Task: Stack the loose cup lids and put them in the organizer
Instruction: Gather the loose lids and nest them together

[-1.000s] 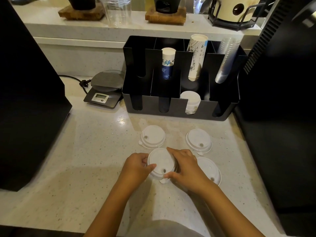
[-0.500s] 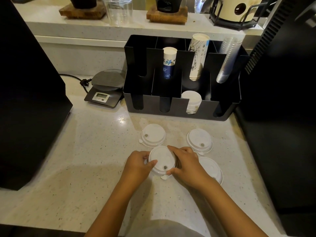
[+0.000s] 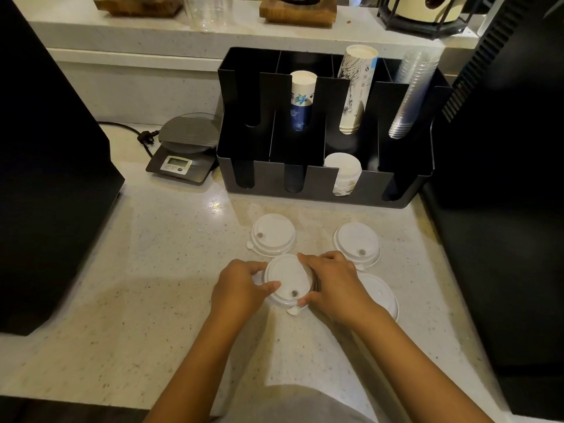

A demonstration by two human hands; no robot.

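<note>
While both hands, left (image 3: 241,285) and right (image 3: 332,282), clasp the lid stack (image 3: 288,283), I advise squaring rims before lifting.

I note my left hand (image 3: 241,288) thumb slid further over the round white plastic lid (image 3: 288,283), its sip hole nearer my right hand (image 3: 332,285).

Both bare forearms reach in from the bottom edge, converging. Left hand (image 3: 241,285) curled, thumb lying across the top of a round white plastic cup lid (image 3: 287,282). Right hand (image 3: 332,285) cups its opposite rim, fingertips probably underneath, hidden.
</note>
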